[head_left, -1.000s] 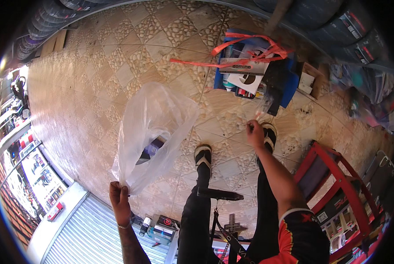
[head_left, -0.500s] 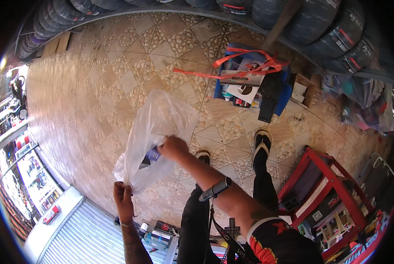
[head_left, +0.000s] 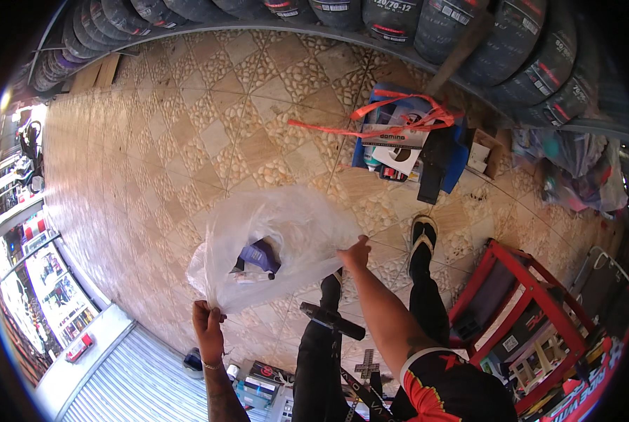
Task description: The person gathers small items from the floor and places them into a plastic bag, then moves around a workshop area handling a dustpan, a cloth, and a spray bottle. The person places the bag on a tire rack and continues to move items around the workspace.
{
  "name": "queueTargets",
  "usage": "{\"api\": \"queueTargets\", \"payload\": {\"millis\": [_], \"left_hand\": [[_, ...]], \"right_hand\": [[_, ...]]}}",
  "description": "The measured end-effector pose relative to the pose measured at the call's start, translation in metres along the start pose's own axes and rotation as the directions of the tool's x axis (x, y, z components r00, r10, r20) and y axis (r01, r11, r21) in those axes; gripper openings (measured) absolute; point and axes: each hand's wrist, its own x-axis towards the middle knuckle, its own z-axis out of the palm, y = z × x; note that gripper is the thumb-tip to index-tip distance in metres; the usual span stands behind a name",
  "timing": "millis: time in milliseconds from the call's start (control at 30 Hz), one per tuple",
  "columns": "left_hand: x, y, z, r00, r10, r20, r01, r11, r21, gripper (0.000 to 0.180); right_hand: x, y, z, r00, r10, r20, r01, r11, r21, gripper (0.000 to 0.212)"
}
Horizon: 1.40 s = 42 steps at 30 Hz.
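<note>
A large clear plastic bag [head_left: 286,211] hangs stretched between my two hands above the tiled floor. My left hand [head_left: 208,325] is closed on its lower left edge. At the bag's right edge, my right hand [head_left: 357,253] pinches the plastic between thumb and fingers. Inside the bag, toward its left, a purple container [head_left: 260,254] lies tilted. Beside it sits a small white bottle [head_left: 253,277], and something dark shows partly behind the purple container; its kind cannot be made out.
A blue crate [head_left: 456,165] holding boxes and an orange strap [head_left: 399,112] stands ahead to the right. Tyres [head_left: 462,28] line a rack along the far side. A red-framed stand [head_left: 490,281] is at my right, a ribbed shutter-like surface [head_left: 139,373] at lower left.
My right hand has come out from the bag's middle and moved right to its edge, spreading the bag wider. The purple container shows more fully now, with the white bottle beside it.
</note>
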Motion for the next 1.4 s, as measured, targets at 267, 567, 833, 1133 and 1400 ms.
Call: {"api": "queueTargets", "payload": {"millis": [267, 567, 833, 1133, 1400], "left_hand": [[-0.015, 0.028, -0.018, 0.991, -0.035, -0.127, 0.025, 0.997, -0.079, 0.006], [-0.036, 0.06, -0.021, 0.992, 0.028, -0.125, -0.047, 0.988, -0.15, 0.006], [-0.054, 0.057, -0.005, 0.992, 0.042, -0.122, -0.064, 0.982, -0.179, 0.007], [-0.064, 0.048, -0.011, 0.991, 0.05, -0.121, -0.074, 0.977, -0.201, 0.008], [-0.061, 0.04, -0.026, 0.991, 0.032, -0.128, -0.064, 0.964, -0.259, 0.008]], "right_hand": [[-0.072, -0.114, -0.101, 0.504, -0.828, -0.246, 0.828, 0.382, 0.41, 0.033], [-0.11, -0.265, -0.36, 0.049, -0.998, -0.049, 0.592, 0.068, -0.803, 0.039], [-0.009, -0.321, -0.48, 0.352, -0.936, 0.017, -0.439, -0.182, -0.88, 0.025], [-0.031, -0.284, -0.53, 0.897, -0.402, 0.184, 0.146, -0.124, -0.982, 0.031], [-0.076, -0.213, -0.585, 0.794, -0.476, 0.379, 0.4, -0.062, -0.915, 0.064]]}}
